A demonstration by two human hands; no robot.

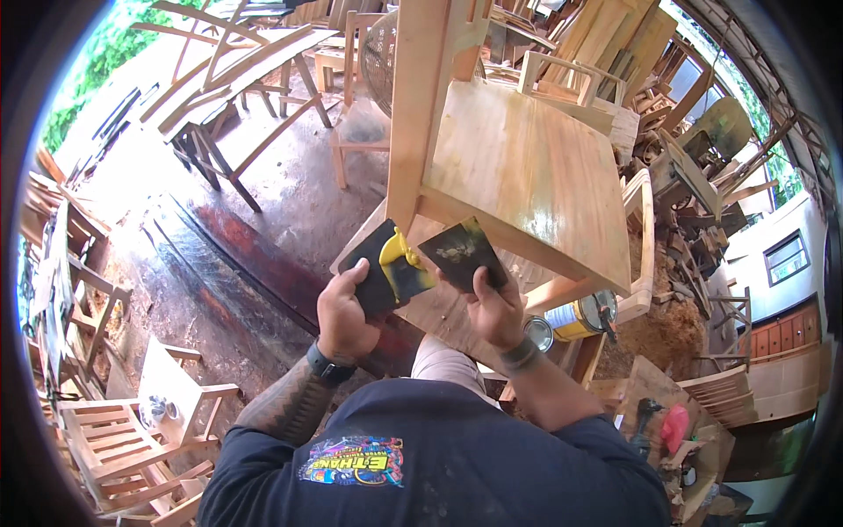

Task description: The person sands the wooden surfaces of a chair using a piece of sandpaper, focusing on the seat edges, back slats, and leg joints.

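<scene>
Black plate [369,279], smeared glossy yellow

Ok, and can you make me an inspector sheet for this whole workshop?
Surface: pale wood board below the hands.
Job's things: left plate, dark, with yellow paste; right plate, dark, smeared.
Clutter: planks piled at the back; tin right of the right grip.
Grips: left grip and right grip each hold one plate.
Cables: nothing seen.
Surroundings: chair ahead, fan behind it.
</scene>
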